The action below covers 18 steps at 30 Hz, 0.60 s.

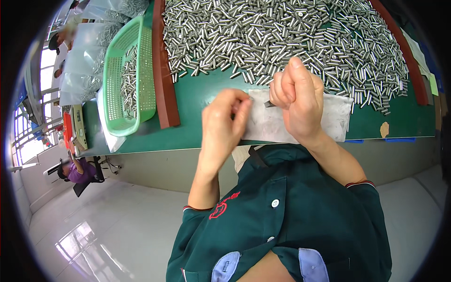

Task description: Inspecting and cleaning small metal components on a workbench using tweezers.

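Head view: pin [269, 104] in right grip [293, 96] (fisted)

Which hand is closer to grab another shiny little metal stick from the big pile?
Probably the right hand. It sits right at the edge of the heap of small silver metal cylinders on the green table, though it already grips some. The left hand is pinched nearer the grey cloth, farther from the heap.

Silver pins [282, 33], green table [206, 94], mint perforated basket [117, 70].
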Motion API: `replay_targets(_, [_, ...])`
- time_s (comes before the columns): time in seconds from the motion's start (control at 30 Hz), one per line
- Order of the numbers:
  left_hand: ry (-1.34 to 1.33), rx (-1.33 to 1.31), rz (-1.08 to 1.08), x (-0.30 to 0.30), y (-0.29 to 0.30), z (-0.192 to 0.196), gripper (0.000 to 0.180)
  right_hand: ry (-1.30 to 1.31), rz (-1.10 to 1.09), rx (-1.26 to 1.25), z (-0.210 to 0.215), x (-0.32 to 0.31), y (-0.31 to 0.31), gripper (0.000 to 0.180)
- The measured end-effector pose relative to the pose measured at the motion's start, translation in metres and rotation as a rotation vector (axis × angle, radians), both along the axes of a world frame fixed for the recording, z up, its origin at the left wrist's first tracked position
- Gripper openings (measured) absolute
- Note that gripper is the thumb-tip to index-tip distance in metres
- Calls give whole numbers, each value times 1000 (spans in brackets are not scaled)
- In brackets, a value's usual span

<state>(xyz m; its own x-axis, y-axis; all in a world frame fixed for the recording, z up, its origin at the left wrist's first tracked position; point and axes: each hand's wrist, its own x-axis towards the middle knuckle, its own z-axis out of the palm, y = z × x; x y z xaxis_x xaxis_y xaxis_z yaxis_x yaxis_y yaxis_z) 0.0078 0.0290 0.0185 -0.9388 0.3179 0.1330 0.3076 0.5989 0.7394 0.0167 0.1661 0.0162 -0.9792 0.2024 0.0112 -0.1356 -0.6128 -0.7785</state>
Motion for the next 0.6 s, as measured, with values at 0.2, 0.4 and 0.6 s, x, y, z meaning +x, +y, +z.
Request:
replay_targets(0.2, [15, -40, -30, 15, 13, -11, 9, 66, -81, -60, -4, 0, 6, 43])
replay_targets(0.4, [53, -41, -26, 16, 14, -12, 8, -10, -47, -83, -3, 0, 6, 42])
replay_targets(0.6, [62, -49, -33, 16, 15, -12, 10, -12, -25, -95, -3, 0, 7, 42])
